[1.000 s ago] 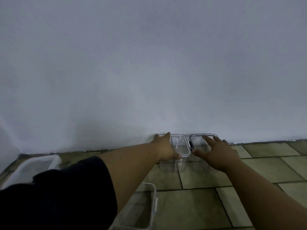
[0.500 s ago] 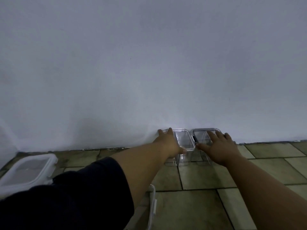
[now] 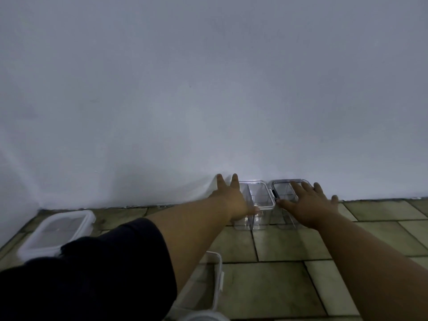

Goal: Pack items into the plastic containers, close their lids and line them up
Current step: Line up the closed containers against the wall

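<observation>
Where wall meets floor, two lidded clear containers.

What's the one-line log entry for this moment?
left hand flat on white-rimmed box | right hand flat on dark-rimmed box | boxes side by side at wall, lids on

A plain grey wall meets a tiled floor.

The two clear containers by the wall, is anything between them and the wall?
Nothing visible. The left container and right container stand side by side close against the wall, a hand resting on each.
</observation>
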